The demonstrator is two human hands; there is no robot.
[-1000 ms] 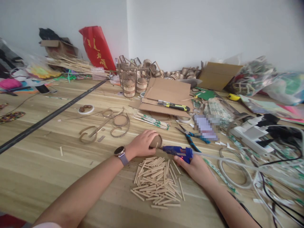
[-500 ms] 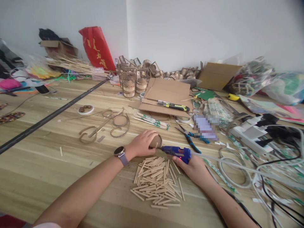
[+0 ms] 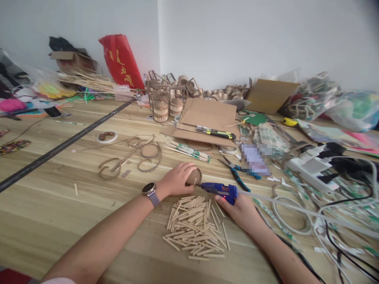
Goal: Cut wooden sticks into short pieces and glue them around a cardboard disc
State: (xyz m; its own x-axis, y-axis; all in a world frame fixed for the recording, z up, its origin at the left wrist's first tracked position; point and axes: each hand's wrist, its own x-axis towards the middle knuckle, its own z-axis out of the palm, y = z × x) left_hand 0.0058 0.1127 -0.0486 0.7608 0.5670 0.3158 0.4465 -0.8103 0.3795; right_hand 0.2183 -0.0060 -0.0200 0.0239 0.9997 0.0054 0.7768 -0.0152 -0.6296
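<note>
My left hand (image 3: 178, 179) is closed around the side of a small round brown cardboard piece (image 3: 194, 176). A short wooden stick (image 3: 195, 181) stands at its near edge, by my fingertips. In my right hand (image 3: 241, 209) is a blue hot glue gun (image 3: 219, 188), its red light on and its nozzle touching or very near the piece by the stick; I cannot tell which. A long pale glue stick trails from its back. Just below both hands lies a heap of short wooden sticks (image 3: 197, 228).
Blue-handled pliers (image 3: 238, 177) lie beyond the glue gun. Farther back are cardboard sheets (image 3: 207, 114) with a utility knife (image 3: 216, 133) on top. A white power strip (image 3: 309, 167) and tangled cables are on the right. Small stick-covered buckets (image 3: 160, 112) stand near the wall.
The glue gun and my right hand have shifted slightly left, toward the cardboard piece. My left hand stays in place with the piece.
</note>
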